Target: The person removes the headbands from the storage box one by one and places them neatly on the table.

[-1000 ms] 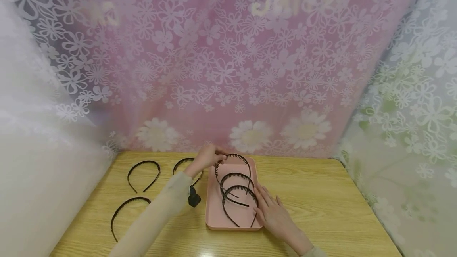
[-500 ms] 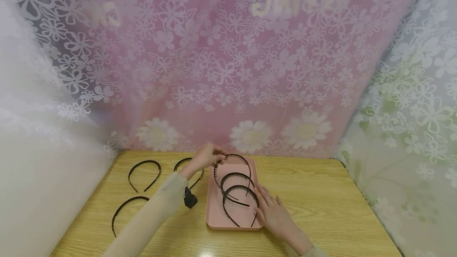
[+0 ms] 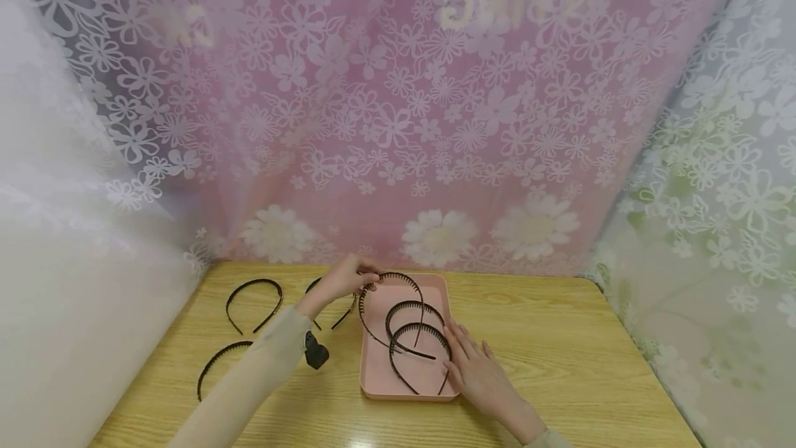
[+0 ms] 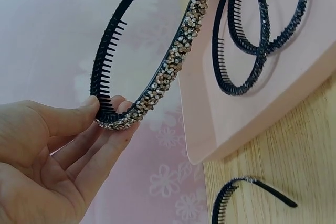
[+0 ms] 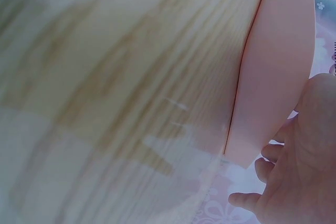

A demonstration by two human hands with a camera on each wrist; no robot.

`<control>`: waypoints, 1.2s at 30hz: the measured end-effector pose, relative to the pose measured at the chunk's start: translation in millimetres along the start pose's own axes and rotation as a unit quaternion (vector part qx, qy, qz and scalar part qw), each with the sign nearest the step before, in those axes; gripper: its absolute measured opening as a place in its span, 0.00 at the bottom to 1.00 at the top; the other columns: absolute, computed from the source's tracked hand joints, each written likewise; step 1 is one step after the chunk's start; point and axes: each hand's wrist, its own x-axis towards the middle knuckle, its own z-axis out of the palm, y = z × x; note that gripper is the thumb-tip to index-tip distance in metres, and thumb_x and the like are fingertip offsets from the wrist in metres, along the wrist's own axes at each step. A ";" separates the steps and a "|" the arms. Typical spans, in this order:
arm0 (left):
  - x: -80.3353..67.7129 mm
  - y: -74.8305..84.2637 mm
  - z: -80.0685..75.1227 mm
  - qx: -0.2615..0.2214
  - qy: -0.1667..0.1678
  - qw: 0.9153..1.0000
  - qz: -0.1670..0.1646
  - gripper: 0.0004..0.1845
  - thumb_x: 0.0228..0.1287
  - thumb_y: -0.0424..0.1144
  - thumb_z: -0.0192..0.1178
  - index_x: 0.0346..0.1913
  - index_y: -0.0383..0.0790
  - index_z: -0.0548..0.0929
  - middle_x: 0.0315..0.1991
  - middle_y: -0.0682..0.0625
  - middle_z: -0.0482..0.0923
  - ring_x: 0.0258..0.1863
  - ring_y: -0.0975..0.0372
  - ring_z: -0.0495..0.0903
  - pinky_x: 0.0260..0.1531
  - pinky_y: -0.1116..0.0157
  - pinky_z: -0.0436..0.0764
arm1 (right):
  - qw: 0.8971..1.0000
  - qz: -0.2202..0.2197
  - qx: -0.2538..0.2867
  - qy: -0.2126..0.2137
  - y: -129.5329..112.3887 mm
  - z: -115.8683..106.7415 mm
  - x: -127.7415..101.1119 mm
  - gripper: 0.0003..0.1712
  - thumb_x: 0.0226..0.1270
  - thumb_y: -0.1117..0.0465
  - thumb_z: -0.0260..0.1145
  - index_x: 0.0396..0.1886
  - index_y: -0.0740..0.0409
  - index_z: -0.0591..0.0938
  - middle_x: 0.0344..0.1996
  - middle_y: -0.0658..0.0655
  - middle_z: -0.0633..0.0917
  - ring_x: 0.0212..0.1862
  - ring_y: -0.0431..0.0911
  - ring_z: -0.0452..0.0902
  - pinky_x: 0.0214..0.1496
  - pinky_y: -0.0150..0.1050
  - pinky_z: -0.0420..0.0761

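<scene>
My left hand [image 3: 338, 278] pinches a black toothed headband [image 4: 173, 59] between thumb and fingers. Gold-coloured sparkling stones cover its outer face. The headband is raised over the back left part of a pink tray [image 3: 407, 397]. Two more black toothed headbands lie overlapping in the tray, one [image 3: 398, 363] nearer the front and another [image 3: 413, 303] behind it; the left wrist view shows dark sparkling stones on them. My right hand [image 3: 481, 375] rests along the tray's right side with its fingers extended, and in the right wrist view it touches the tray's outer wall.
Left of the tray, more black headbands lie on the wooden table [image 3: 547, 337]: one at the back left [image 3: 253, 281], one at the front left [image 3: 218, 355] partly under my left sleeve, and one [image 3: 344, 320] partly behind my left hand. A floral curtain [image 3: 398, 123] hangs behind.
My left hand has moved left with the headband, from over the tray's back middle toward its left edge. My right hand has stayed in place.
</scene>
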 end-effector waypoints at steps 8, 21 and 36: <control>-10.0 -11.6 -11.0 0.005 0.008 1.000 0.003 0.13 0.73 0.32 0.60 0.56 0.33 0.86 0.43 0.41 0.88 0.37 0.54 0.88 0.34 0.55 0.87 | 1.000 0.001 -0.005 -0.002 1.6 0.7 -0.3 0.34 0.79 0.52 0.58 0.78 0.63 0.64 0.78 0.60 0.62 0.76 0.58 0.60 0.66 0.71 0.67; -31.4 -28.7 -31.2 0.010 0.019 0.999 -0.026 0.14 0.74 0.32 0.59 0.58 0.32 0.84 0.43 0.44 0.88 0.39 0.53 0.87 0.33 0.58 0.87 | 1.000 0.004 -0.014 -0.016 3.9 2.5 -0.4 0.35 0.80 0.50 0.56 0.79 0.61 0.63 0.78 0.59 0.62 0.77 0.57 0.59 0.66 0.69 0.68; -52.6 -59.5 -45.7 0.044 0.024 0.998 -0.033 0.12 0.74 0.33 0.60 0.55 0.36 0.87 0.37 0.51 0.89 0.29 0.64 0.83 0.22 0.65 0.79 | 1.000 0.003 -0.017 -0.019 5.3 4.3 0.3 0.35 0.80 0.49 0.56 0.79 0.60 0.62 0.79 0.58 0.61 0.77 0.56 0.58 0.66 0.69 0.68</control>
